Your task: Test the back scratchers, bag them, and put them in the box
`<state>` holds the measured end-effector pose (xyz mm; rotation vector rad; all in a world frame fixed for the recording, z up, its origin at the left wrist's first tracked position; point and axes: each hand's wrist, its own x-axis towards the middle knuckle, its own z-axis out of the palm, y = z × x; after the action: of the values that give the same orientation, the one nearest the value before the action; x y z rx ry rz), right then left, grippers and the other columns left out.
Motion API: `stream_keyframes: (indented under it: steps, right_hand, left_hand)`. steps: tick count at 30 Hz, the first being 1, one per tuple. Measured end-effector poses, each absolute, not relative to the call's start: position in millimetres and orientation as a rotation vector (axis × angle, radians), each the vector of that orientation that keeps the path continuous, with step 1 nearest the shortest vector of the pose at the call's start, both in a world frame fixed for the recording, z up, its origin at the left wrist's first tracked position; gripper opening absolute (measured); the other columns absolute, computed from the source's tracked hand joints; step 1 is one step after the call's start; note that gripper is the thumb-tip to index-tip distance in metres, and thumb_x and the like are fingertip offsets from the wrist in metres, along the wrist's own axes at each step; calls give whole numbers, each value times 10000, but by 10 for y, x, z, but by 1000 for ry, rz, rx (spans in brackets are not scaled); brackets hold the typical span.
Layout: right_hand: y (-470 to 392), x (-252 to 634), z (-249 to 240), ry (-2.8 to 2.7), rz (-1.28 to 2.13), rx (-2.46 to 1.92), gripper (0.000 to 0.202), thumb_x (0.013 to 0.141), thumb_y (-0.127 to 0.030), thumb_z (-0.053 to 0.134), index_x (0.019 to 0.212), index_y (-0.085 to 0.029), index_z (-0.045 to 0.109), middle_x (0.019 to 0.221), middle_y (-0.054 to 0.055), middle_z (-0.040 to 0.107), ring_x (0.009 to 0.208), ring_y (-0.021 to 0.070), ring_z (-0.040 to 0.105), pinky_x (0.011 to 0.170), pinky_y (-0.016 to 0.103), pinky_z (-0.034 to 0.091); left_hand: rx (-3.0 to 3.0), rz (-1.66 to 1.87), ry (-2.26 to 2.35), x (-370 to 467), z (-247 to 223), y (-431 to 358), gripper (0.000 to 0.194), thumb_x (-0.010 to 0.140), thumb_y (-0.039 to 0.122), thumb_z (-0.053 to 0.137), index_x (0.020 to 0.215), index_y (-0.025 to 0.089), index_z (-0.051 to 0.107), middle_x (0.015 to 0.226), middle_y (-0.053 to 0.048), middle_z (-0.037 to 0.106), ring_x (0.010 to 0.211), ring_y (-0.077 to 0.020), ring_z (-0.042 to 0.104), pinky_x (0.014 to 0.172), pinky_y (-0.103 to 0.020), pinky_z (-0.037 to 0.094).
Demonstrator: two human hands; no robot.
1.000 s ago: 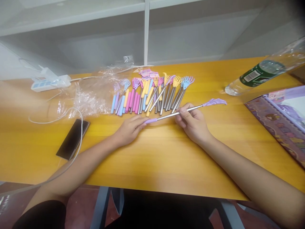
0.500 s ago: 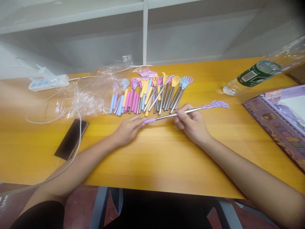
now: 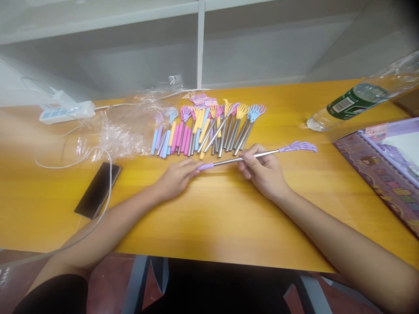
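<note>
Purple scratcher (image 3: pixel 229 161) near open box (image 3: pixel 376 174); purple items (image 3: pixel 396 152) inside

Short black sleeve (image 3: pixel 57 294) on the left arm (image 3: pixel 108 235), bare forearms (image 3: pixel 330 231), bare wrists (image 3: pixel 156 193)

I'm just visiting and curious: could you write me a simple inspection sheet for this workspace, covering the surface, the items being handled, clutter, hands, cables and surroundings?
Surface: yellow-orange wood-look table, with a soft glare.
Items handled: purple back scratcher, held at a slant; behind it, a jumbled row of multicoloured back scratchers.
Clutter: clear plastic packaging, dark smartphone, green-labelled bottle, printed purple box.
Hands: left hand grips the purple handle; right hand holds the metal rod.
Cables: white cable loops across the smartphone; another runs from the white power strip along the back.
Surroundings: pale shelving behind, reddish floor below; other people: nothing seen.
</note>
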<state>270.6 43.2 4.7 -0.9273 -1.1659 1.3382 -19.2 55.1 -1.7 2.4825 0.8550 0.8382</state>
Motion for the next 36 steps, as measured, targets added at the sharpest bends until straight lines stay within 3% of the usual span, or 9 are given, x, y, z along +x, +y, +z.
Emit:
stream_keyframes:
  steps: [11,26,31,36]
  right_hand:
    - [404,2639,32,-1168,1344,-960,435,912,-573,829,860,-221,578,686,-24,657,483,90,498,481,237,374]
    - [425,2533,-7,-1126,1477,-944,453,894,-585,841,883,-220,574,690,-30,625,510,85,463,519,243,361]
    - [552,2692,55,-948,1478,-930,426,905,-612,809,961,-216,662,628,-51,433,503,83,295,498,261,257]
    - [688,2928,80,-861,1306,-950,416,866,-586,848,904,-242,617,625,-54,317,517,105,210,481,280,200]
  left_hand:
    - [2438,767,874,-196,2,526,361,1128,252,479,1432,203,667,1032,-96,713,916,-195,676,825,-328,573]
    - [2471,752,898,-155,25,502,330,1131,268,486,1390,157,658,1075,-106,730,967,-198,689,883,-333,580]
    - [2380,651,1077,-151,108,515,312,1142,351,459,1253,168,686,1068,-89,746,968,-213,691,887,-347,556]
    - [2353,586,1167,-170,115,524,346,1146,420,425,1122,192,685,978,-62,730,883,-213,675,804,-336,515]
